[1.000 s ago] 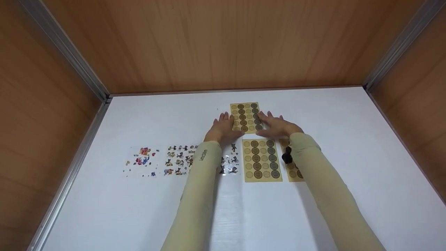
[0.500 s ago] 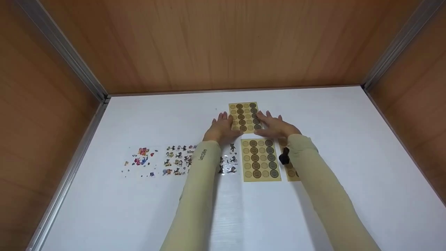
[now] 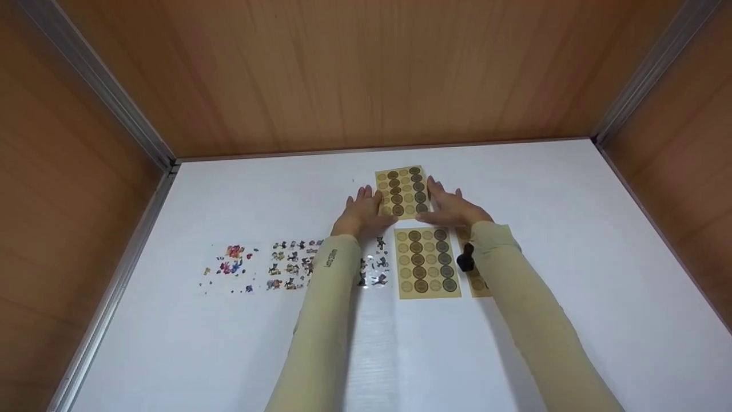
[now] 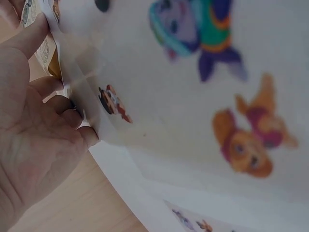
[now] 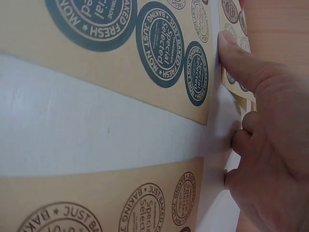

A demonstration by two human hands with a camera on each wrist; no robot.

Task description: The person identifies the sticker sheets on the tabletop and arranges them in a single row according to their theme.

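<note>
A tan sheet of round stickers point(image 3: 402, 191) lies near the back of the white table, between both hands. My left hand point(image 3: 355, 216) rests at its left edge, fingers extended, with the thumb point(image 4: 34, 36) reaching to its near corner. On the other side my right hand point(image 3: 455, 208) has its index finger along the right edge and its thumb point(image 5: 236, 55) on the near right corner. In the right wrist view the other fingers bend toward the table. A second tan sticker sheet point(image 3: 428, 263) lies just nearer, and a third point(image 3: 479, 286) is partly hidden by the right sleeve.
Clear sheets of cartoon stickers lie to the left: one with sparse colourful figures point(image 3: 233, 266), one with rows of figures point(image 3: 290, 265), and one point(image 3: 375, 269) partly under the left sleeve. A wooden back wall point(image 3: 366, 74) and side walls enclose the white table point(image 3: 171, 355).
The far sticker sheet has turned slightly, its right side farther back. My right index finger has shifted from over the sheet to its right edge. My left hand stays nearly in place.
</note>
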